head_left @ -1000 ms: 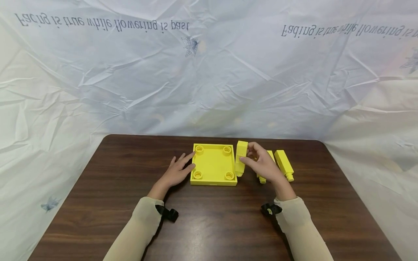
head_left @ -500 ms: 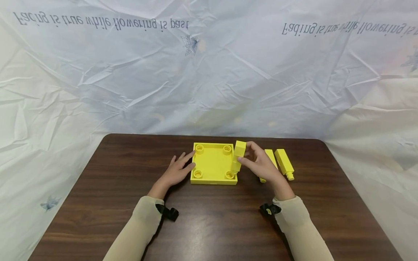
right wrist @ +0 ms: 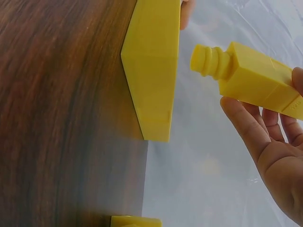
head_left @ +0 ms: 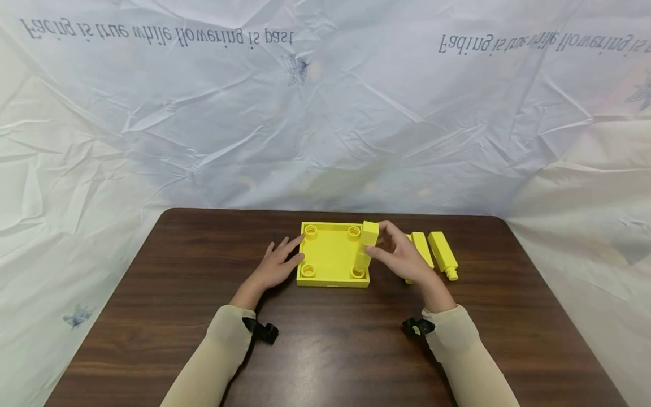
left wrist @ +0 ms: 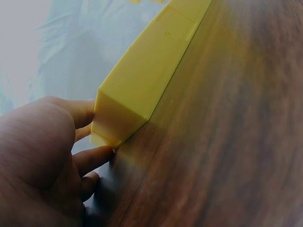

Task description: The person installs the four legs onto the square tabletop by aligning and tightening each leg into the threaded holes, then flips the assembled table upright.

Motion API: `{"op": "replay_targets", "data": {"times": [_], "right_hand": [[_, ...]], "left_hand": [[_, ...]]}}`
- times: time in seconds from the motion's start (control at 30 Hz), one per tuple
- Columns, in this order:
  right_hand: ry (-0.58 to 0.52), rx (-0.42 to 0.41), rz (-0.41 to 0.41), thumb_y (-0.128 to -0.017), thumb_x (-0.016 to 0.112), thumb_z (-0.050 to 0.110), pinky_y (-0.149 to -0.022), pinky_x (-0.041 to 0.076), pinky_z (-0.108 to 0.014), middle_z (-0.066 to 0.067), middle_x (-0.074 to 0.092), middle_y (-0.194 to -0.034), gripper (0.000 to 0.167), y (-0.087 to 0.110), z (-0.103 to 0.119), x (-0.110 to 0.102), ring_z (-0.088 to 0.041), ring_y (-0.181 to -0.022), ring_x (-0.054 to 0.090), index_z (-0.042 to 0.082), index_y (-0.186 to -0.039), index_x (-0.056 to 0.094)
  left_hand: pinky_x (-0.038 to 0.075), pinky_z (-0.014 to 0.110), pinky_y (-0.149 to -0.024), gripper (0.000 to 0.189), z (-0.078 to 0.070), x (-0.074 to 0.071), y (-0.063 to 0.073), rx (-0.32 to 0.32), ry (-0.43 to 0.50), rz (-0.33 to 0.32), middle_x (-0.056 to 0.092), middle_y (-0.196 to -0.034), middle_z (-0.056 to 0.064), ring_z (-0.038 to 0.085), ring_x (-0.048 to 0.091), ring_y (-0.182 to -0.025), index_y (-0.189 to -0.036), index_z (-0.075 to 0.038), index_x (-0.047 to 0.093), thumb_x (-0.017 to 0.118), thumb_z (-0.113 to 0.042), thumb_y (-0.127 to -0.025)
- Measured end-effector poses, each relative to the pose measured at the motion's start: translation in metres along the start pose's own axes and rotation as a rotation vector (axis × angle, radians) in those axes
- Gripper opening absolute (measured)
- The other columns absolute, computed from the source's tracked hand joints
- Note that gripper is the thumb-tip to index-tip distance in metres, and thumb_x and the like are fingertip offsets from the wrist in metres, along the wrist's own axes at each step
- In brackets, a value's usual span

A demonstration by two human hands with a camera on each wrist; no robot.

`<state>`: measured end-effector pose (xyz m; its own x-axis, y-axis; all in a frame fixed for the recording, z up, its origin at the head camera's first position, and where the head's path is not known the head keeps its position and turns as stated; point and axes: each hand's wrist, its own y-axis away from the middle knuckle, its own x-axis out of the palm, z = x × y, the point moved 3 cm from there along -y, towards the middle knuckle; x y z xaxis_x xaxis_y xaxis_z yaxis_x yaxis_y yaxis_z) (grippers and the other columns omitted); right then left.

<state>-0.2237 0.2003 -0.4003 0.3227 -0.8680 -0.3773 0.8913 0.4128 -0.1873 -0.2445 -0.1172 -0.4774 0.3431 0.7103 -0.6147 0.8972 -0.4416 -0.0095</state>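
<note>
A yellow square table top [head_left: 331, 252] lies upside down on the table, with a round socket in each corner inside its raised rim. My left hand [head_left: 274, 268] rests at its left edge, thumb and fingers extended; the left wrist view shows fingertips against the side wall of the table top [left wrist: 137, 75]. Between thumb and fingers, my right hand [head_left: 403, 258] pinches a yellow table leg [head_left: 370, 235]. This leg stands nearly upright over the near right socket [head_left: 357, 273], threaded end down. In the right wrist view the thread on the leg [right wrist: 255, 71] is exposed.
Several more yellow legs lie to the right, one leg [head_left: 443, 254] outermost and others partly behind my right hand. The brown wooden table [head_left: 325, 345] ends at the back against a white printed sheet [head_left: 325, 124].
My right hand has carried the leg leftward, from beside the table top's right edge to over its near right socket. The left hand keeps its place.
</note>
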Motion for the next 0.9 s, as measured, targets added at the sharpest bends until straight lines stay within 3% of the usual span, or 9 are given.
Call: {"op": "replay_targets", "data": {"times": [0.27,0.9], "right_hand": [[-0.015,-0.019,0.035,-0.104,0.068,0.007,-0.086,0.059,-0.033,-0.015,0.058,-0.114,0.029,-0.0006,-0.0019,0.0025,-0.03,-0.105,0.068,0.003,-0.127,0.051],[0.008,-0.016,0.048,-0.103,0.07,0.005,-0.082,0.058,-0.033,-0.014,0.06,-0.109,0.03,-0.0017,-0.0059,0.0075,-0.029,-0.101,0.067,0.002,-0.125,0.051]], "left_hand": [[-0.011,0.059,-0.127,0.062,-0.0001,0.0002,0.0007,0.003,-0.004,-0.004,0.031,-0.171,0.012,0.037,0.011,-0.162,-0.169,-0.016,0.028,0.047,-0.038,-0.115],[-0.011,0.059,-0.127,0.062,0.0021,0.0017,0.0004,0.012,0.008,-0.013,0.031,-0.171,0.012,0.038,0.011,-0.162,-0.169,-0.016,0.029,0.047,-0.039,-0.114]]}}
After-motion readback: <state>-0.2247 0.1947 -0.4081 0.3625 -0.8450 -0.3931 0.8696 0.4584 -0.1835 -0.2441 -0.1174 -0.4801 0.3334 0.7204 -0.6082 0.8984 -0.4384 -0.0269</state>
